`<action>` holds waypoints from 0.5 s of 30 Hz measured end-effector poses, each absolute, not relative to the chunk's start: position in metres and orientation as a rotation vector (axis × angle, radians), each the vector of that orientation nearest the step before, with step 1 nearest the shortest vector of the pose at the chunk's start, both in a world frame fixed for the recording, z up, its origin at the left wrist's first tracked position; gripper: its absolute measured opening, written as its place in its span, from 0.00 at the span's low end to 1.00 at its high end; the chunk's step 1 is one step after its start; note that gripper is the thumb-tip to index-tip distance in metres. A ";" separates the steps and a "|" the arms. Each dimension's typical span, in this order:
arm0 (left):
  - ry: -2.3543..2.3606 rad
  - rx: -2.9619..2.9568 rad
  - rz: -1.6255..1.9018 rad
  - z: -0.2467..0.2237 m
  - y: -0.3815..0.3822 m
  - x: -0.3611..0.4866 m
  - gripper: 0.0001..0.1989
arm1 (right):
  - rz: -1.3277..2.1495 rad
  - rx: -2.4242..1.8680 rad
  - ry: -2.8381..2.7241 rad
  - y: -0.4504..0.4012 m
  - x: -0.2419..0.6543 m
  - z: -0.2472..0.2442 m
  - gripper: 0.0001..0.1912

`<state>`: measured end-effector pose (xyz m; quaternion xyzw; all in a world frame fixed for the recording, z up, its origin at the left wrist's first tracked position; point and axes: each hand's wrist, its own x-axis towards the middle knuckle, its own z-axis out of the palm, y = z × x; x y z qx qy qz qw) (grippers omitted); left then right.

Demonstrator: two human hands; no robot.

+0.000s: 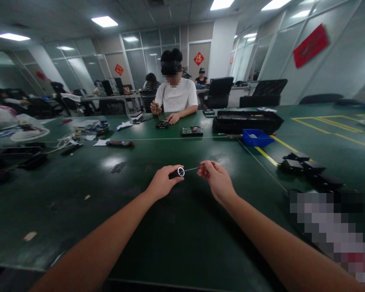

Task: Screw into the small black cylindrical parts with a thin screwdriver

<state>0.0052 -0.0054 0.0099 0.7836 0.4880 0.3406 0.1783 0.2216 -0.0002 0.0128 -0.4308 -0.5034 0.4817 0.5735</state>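
Above the green table, my left hand (pixel 163 181) is closed around a small black cylinder (pixel 173 174) with a bright ring at the end facing right. My right hand (pixel 215 178) is closed on a screwdriver (pixel 191 169), whose thin metal shaft points left. The shaft's tip reaches the ringed end of the cylinder; whether it goes inside I cannot tell. Fingers hide most of the dark reddish handle. Both hands are near the middle of the table, raised a little over it.
Across the green table (pixel 170 243), a person in a white shirt (pixel 182 97) works on a hard drive (pixel 162 125). Another drive (pixel 192 131) lies nearer. Further right are a long black casing (pixel 246 121), a blue bin (pixel 257 138) and several black blocks (pixel 301 164). An electric screwdriver (pixel 120 143) lies left.
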 end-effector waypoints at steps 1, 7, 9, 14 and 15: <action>1.359 2.240 0.988 0.010 -0.004 0.004 0.20 | 1.166 -0.998 -1.147 0.001 0.222 0.012 0.20; 1.400 2.395 0.751 0.005 0.003 0.000 0.20 | 1.113 -1.127 -1.060 0.004 0.228 0.012 0.15; 1.419 2.389 0.720 0.004 0.004 0.001 0.20 | 1.029 -1.169 -1.090 0.003 0.229 0.013 0.15; 1.433 2.343 0.774 0.006 0.000 0.003 0.19 | 0.980 -1.164 -1.180 -0.002 0.225 0.018 0.15; 1.431 2.333 0.780 0.007 0.000 0.003 0.19 | 0.979 -1.160 -1.194 -0.004 0.224 0.019 0.15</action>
